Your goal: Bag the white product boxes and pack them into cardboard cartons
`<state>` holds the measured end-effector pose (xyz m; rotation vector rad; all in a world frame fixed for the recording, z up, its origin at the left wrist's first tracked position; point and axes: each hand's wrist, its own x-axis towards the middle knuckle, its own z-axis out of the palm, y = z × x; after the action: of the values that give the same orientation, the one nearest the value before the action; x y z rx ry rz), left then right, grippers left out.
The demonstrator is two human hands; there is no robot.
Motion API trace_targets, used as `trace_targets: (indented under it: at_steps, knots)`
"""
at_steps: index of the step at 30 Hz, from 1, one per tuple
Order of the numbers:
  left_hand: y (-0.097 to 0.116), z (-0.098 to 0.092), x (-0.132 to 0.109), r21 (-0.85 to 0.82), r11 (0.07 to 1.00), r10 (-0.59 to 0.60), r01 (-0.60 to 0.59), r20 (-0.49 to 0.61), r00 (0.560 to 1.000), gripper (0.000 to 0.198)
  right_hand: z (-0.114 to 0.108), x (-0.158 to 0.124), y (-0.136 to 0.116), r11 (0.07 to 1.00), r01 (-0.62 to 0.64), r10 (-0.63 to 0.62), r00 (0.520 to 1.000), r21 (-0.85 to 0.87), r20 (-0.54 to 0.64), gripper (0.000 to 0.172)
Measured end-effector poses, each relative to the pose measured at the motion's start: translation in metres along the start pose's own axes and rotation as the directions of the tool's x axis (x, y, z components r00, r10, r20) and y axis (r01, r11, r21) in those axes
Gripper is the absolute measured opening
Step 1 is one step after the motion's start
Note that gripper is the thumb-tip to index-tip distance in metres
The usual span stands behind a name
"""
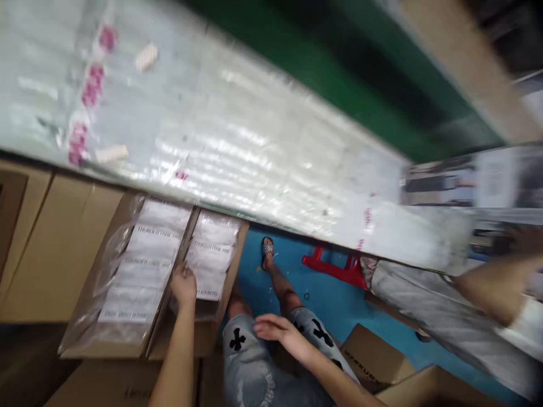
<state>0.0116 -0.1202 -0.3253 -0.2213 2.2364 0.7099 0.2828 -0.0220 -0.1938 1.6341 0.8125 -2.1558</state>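
My left hand (184,284) reaches down into an open cardboard box (89,294) below the table edge. Its fingers curl on the white labelled packets (207,257) stacked in plastic inside the box. My right hand (275,330) hovers over my lap with fingers spread and nothing in it, above grey shorts with black cross marks (250,362). The frame is blurred by motion.
A long table under clear plastic sheeting (237,141) with pink printed marks spans the top. More cardboard boxes (373,356) stand on the blue floor. A red stool (335,265) and another person's arm and leg (487,288) are at the right.
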Motion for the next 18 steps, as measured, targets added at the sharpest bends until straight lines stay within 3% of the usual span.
trace_targets:
  at_steps: [2, 4, 5, 6, 7, 8, 9, 10, 11, 12, 13, 14, 16, 18]
  knots:
    - [0.06, -0.014, -0.053, -0.038, 0.982, 0.182, -0.185, -0.081, 0.98, 0.043, -0.054, -0.05, -0.037, 0.989, 0.136, -0.141, 0.986, -0.049, -0.094, 0.058]
    - [0.126, -0.014, -0.109, -0.108, 0.882, 0.438, -0.458, -0.168, 0.883, 0.038, -0.111, -0.109, -0.086, 0.94, 0.332, -0.341, 0.924, -0.076, -0.173, 0.052]
    - [0.161, -0.008, -0.136, -0.168, 0.803, 0.549, -0.571, -0.164, 0.82, 0.036, -0.139, -0.142, -0.114, 0.88, 0.471, -0.471, 0.848, -0.061, -0.244, 0.051]
    - [0.199, 0.001, -0.162, -0.247, 0.712, 0.649, -0.658, -0.126, 0.75, 0.035, -0.167, -0.175, -0.144, 0.768, 0.64, -0.603, 0.709, -0.028, -0.366, 0.05]
    - [0.239, 0.015, -0.189, -0.345, 0.627, 0.728, -0.699, -0.059, 0.683, 0.035, -0.195, -0.208, -0.174, 0.604, 0.796, -0.695, 0.514, -0.022, -0.503, 0.05]
    - [0.28, 0.031, -0.216, -0.452, 0.559, 0.787, -0.695, 0.025, 0.617, 0.036, -0.222, -0.239, -0.205, 0.406, 0.912, -0.718, 0.276, -0.063, -0.639, 0.049]
    - [0.323, 0.051, -0.244, -0.55, 0.521, 0.825, -0.653, 0.129, 0.55, 0.038, -0.249, -0.268, -0.236, 0.258, 0.958, -0.684, 0.092, -0.122, -0.723, 0.044]
    - [0.365, 0.073, -0.272, -0.625, 0.522, 0.83, -0.581, 0.215, 0.515, 0.04, -0.275, -0.294, -0.266, 0.157, 0.969, -0.621, -0.053, -0.19, -0.782, 0.036]
    - [0.404, 0.097, -0.301, -0.665, 0.555, 0.814, -0.499, 0.312, 0.49, 0.043, -0.301, -0.315, -0.294, 0.111, 0.967, -0.521, -0.14, -0.23, -0.842, 0.024]
    - [0.439, 0.121, -0.327, -0.658, 0.609, 0.783, -0.442, 0.411, 0.468, 0.044, -0.325, -0.331, -0.32, 0.109, 0.962, -0.406, -0.188, -0.251, -0.894, 0.016]
    - [0.469, 0.146, -0.351, -0.614, 0.68, 0.727, -0.4, 0.492, 0.48, 0.045, -0.349, -0.342, -0.343, 0.113, 0.961, -0.354, -0.198, -0.252, -0.914, 0.012]
    - [0.493, 0.171, -0.37, -0.587, 0.715, 0.694, -0.381, 0.525, 0.493, 0.049, -0.37, -0.347, -0.363, 0.138, 0.964, -0.334, -0.171, -0.227, -0.927, 0.012]
    - [0.524, 0.214, -0.394, -0.518, 0.787, 0.61, -0.334, 0.576, 0.545, 0.058, -0.405, -0.344, -0.393, 0.219, 0.966, -0.355, -0.051, -0.136, -0.933, 0.013]
    - [0.533, 0.246, -0.4, -0.473, 0.83, 0.55, -0.296, 0.602, 0.579, 0.063, -0.428, -0.33, -0.411, 0.311, 0.95, -0.393, 0.102, -0.028, -0.914, 0.016]
